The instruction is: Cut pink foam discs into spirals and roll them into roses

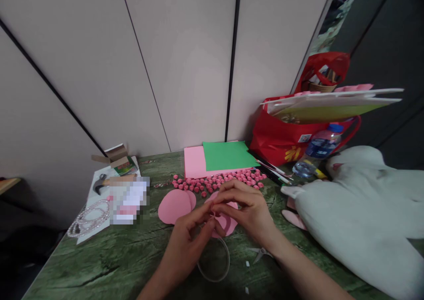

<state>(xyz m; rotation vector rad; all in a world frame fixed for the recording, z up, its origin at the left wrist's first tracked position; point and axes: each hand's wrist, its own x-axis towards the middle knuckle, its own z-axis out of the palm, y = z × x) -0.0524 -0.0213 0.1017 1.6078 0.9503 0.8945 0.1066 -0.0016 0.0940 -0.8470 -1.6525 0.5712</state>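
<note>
My left hand (194, 233) and my right hand (245, 207) meet over the table, thumbs and fingers pinched together. A small pink piece (213, 212) shows between the fingertips; its kind is hard to make out. Just below hangs or lies a thin clear ring (213, 280), its top hidden behind my left hand. Pink paper discs (232, 226) lie beneath the fingers, partly covered. More pink paper discs (174, 207) overlap to the left. Beside my right wrist are scissors (259, 254), partly hidden by the arm.
Many pink beads or balls (212, 183) spread behind my hands, before green paper (228, 155) and pink paper (194, 161). A hammer (99, 183) and a beaded strand (88, 220) lie left. To the right are a red bag (273, 134), a bottle (318, 150) and a plush toy (357, 211).
</note>
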